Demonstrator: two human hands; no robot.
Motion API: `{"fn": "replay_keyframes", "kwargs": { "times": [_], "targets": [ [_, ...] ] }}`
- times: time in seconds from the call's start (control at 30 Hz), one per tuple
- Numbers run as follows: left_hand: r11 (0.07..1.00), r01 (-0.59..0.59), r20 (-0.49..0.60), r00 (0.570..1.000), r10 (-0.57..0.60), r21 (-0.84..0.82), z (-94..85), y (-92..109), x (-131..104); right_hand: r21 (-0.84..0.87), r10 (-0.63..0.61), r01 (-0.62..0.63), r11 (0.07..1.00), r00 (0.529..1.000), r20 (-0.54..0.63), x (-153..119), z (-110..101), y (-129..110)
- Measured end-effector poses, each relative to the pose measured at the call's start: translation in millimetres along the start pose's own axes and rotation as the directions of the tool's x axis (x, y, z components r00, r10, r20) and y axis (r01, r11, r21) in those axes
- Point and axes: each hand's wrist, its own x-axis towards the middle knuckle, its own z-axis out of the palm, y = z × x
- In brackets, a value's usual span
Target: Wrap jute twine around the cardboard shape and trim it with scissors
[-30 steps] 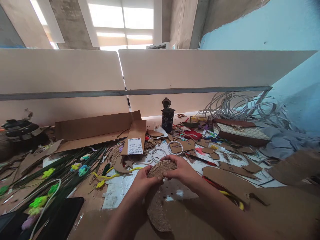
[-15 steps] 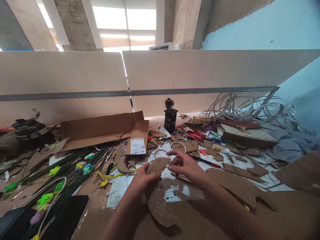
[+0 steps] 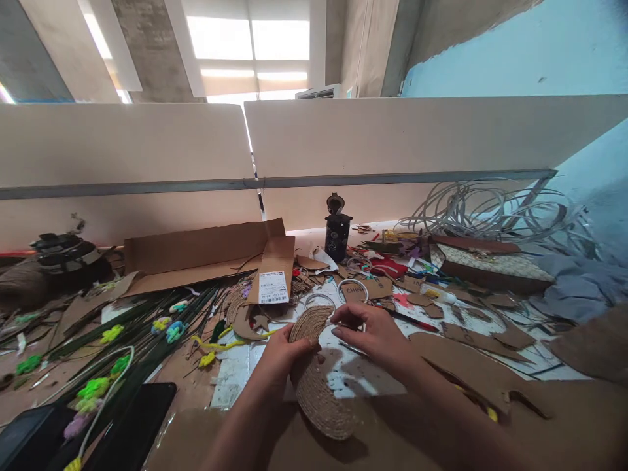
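Note:
A crescent-shaped piece covered in rows of jute twine point(image 3: 318, 386) is held up in the middle, over a cardboard sheet point(image 3: 210, 435). My left hand point(image 3: 287, 353) grips its left edge, thumb across the front and fingers behind. My right hand point(image 3: 366, 330) is at the upper tip, index finger and thumb bent towards each other. Whatever lies between those fingertips is too small to make out. Just behind the tip are two pale rings point(image 3: 352, 291), one lying on cardboard with printed letters.
Left lie green stems with knitted flowers point(image 3: 112, 333), a black phone point(image 3: 142, 425) and an opened cardboard box point(image 3: 196, 255). A black bottle point(image 3: 337, 235) stands at the back. Cardboard scraps point(image 3: 475, 340), a red pen point(image 3: 415, 320), a handbag point(image 3: 490, 265) and coiled tubing point(image 3: 471, 209) fill the right.
My right hand's fingers have drawn in slightly closer together by the tip of the crescent. The crescent stays in my left hand. The whole view has shifted a little.

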Motion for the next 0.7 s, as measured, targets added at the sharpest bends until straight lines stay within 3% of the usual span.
{"fn": "replay_keyframes", "kwargs": {
  "times": [0.13,0.4,0.7],
  "targets": [
    [0.999,-0.023,0.002,1.0,0.023,-0.028,0.9,-1,1,0.006,0.028,-0.028,1.0,0.999,0.044,1,4,2],
    [0.999,-0.031,0.08,0.996,0.032,-0.019,2.3,-7,3,0.381,0.137,-0.192,0.905,0.977,0.165,3,20,9],
    [0.994,-0.009,0.087,0.996,0.0,0.107,5.4,0,-1,0.385,0.134,-0.178,0.906,0.981,0.139,0,25,6]
  ]
}}
